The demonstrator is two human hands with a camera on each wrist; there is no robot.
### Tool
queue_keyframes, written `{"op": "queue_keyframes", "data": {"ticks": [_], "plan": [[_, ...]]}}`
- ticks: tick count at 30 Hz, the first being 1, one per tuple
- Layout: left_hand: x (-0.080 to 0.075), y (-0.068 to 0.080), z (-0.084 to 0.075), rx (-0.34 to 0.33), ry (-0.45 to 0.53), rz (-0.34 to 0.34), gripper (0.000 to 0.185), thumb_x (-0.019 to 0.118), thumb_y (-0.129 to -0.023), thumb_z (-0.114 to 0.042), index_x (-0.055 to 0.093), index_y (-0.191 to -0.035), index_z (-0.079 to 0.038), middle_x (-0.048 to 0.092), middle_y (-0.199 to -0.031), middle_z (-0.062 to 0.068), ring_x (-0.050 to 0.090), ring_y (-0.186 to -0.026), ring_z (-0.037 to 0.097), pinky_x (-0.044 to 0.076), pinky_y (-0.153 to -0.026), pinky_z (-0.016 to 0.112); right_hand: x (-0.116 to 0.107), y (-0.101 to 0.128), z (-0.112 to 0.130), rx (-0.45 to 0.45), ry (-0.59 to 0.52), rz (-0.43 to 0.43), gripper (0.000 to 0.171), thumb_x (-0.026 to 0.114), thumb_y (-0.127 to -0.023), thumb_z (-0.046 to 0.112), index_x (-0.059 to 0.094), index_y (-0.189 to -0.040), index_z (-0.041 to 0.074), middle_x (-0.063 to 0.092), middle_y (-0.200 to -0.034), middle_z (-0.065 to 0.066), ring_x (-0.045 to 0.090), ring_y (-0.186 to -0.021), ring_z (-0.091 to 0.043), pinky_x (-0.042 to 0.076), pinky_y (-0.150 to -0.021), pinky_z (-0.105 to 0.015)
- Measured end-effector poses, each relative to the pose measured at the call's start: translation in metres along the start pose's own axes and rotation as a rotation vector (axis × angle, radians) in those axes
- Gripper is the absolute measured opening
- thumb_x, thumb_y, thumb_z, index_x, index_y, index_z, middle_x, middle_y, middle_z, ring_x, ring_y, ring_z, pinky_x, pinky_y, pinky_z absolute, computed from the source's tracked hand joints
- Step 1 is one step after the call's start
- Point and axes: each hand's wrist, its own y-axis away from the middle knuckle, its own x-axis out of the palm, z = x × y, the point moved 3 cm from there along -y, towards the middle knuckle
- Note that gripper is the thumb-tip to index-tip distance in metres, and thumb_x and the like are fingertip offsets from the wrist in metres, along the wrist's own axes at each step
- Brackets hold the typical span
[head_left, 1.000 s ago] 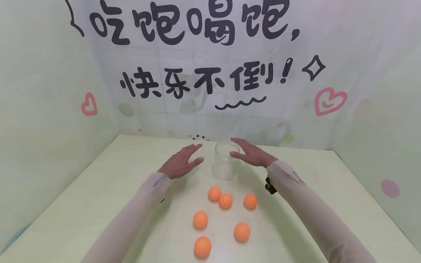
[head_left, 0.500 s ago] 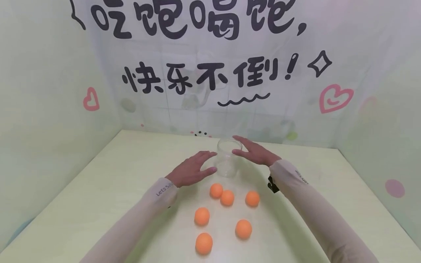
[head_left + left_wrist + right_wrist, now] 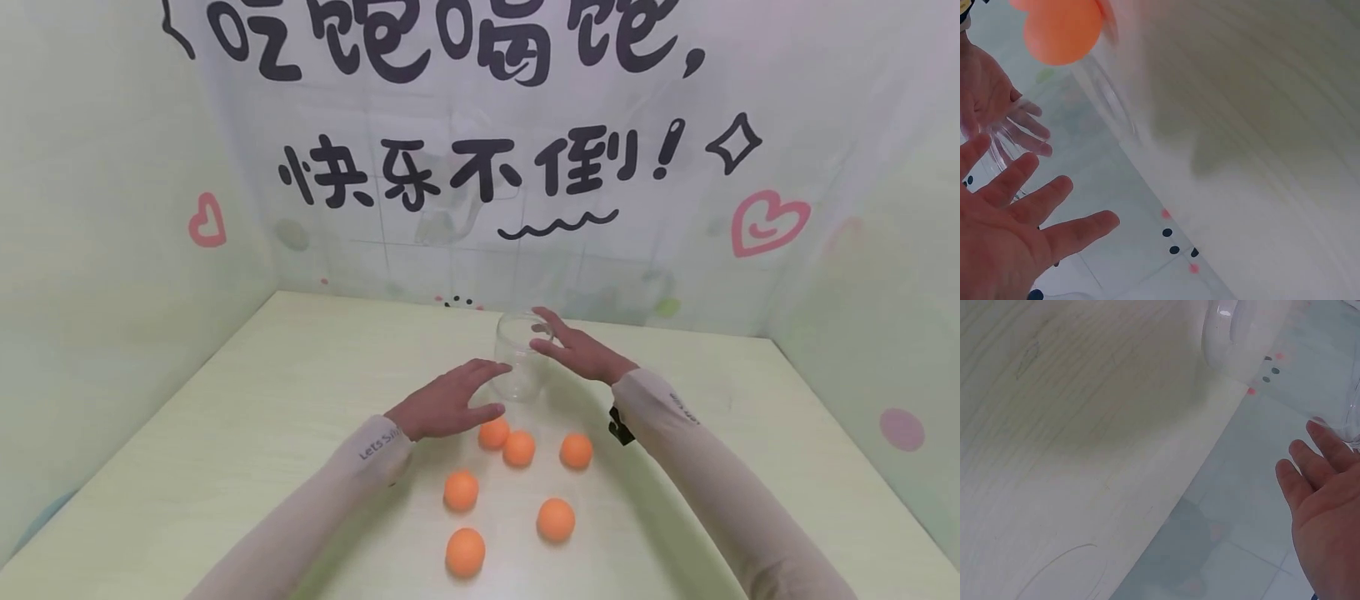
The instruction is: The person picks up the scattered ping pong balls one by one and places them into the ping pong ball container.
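A clear, empty glass jar stands upright on the pale green table. My left hand lies open just left of the jar, fingers straight, fingertips close to its lower wall and above the nearest orange ball. My right hand is open at the jar's right side, fingers stretched beside the rim; I cannot tell whether they touch. Several orange balls lie in front of the jar, among them one at the front. The left wrist view shows my left hand spread, the jar and a ball.
Pale walls close the table in at the back, left and right. The back cloth carries black writing and pink hearts. Bare tabletop lies to the left and right of the balls. The right wrist view shows my right hand over the table's back edge.
My left hand has moved right, toward the jar and the nearest ball. My right hand has closed in slightly on the jar's right side. The balls and jar have not moved.
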Motion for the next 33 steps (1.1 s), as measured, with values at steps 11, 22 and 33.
{"op": "queue_keyframes", "data": {"ticks": [11,22,33], "plan": [[0.012,0.003,-0.014,0.07,0.014,0.025,0.054,0.056,-0.092,-0.023,0.041,-0.143,-0.012,0.045,-0.143,0.008,0.047,-0.128,0.024,0.04,-0.104,0.044,0.005,0.0,-0.002,0.012,-0.137,0.034,0.066,0.043,-0.099,0.041,0.008,-0.152,0.019,0.036,-0.149,-0.019,0.041,-0.134,-0.036,0.031,-0.109,-0.054],[0.021,0.005,-0.016,0.102,0.07,0.025,0.048,0.053,-0.091,-0.014,0.045,-0.137,-0.005,0.05,-0.135,0.015,0.053,-0.113,0.027,0.044,-0.096,0.042,0.007,0.002,-0.003,0.008,-0.205,0.04,0.066,0.043,-0.1,0.039,0.006,-0.152,0.02,0.032,-0.151,-0.02,0.045,-0.131,-0.036,0.033,-0.108,-0.052],[0.031,0.006,-0.017,0.06,0.002,0.074,0.045,0.06,-0.084,-0.011,0.052,-0.128,-0.001,0.053,-0.128,0.013,0.055,-0.103,0.023,0.047,-0.088,0.037,0.009,0.006,-0.003,0.014,-0.218,0.043,0.068,0.043,-0.1,0.039,0.006,-0.152,0.018,0.032,-0.151,-0.021,0.043,-0.132,-0.038,0.032,-0.109,-0.053]]}}
